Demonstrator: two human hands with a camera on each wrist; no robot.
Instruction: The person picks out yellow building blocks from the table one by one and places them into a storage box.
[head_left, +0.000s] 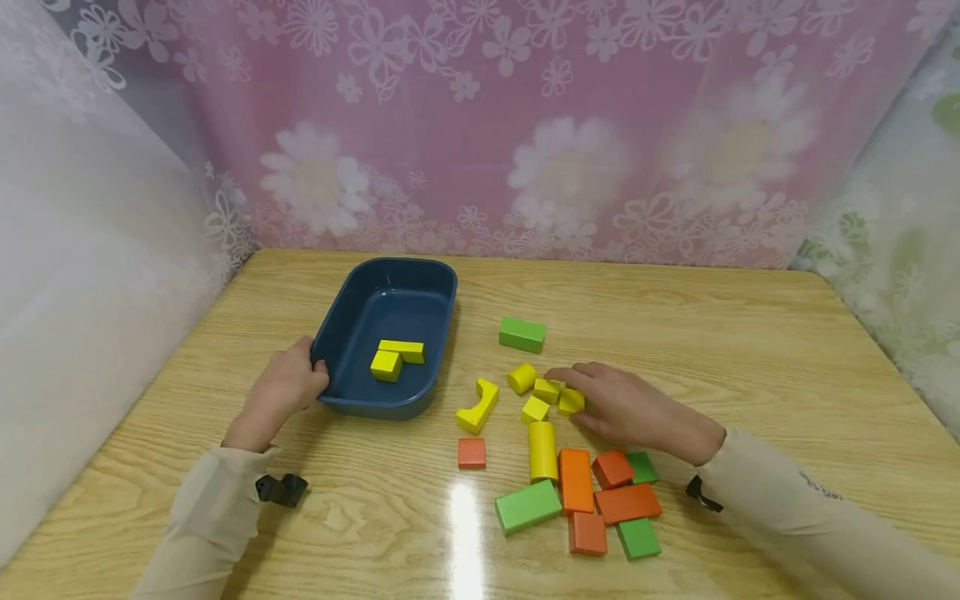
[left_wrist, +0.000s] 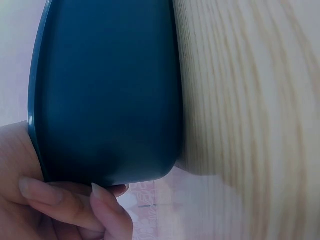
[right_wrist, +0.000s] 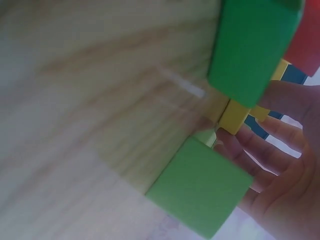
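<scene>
A dark blue plastic tray (head_left: 420, 408) stands on the table at left centre, with two yellow blocks (head_left: 402, 351) inside. My left hand (head_left: 281, 385) grips its near left corner, thumb over the rim; the left wrist view shows curled fingers (left_wrist: 65, 205) below the tray wall (left_wrist: 110, 95). My right hand (head_left: 626, 408) lies low over a cluster of small yellow blocks (head_left: 535, 409). Its forefinger reaches along one yellow block (head_left: 547, 390), while another yellow block (head_left: 572, 402) sits between the extended fingers and thumb. In the right wrist view, fingertips touch a yellow block (right_wrist: 233, 117).
Nearer me lie an upended-looking yellow cylinder (head_left: 542, 451), orange block (head_left: 576, 481), red blocks (head_left: 628, 503) and green blocks (head_left: 528, 507). A yellow arch (head_left: 477, 406) and red square (head_left: 472, 453) lie beside the tray. One green block (head_left: 522, 334) sits farther back. A floral curtain (head_left: 480, 125) hangs behind.
</scene>
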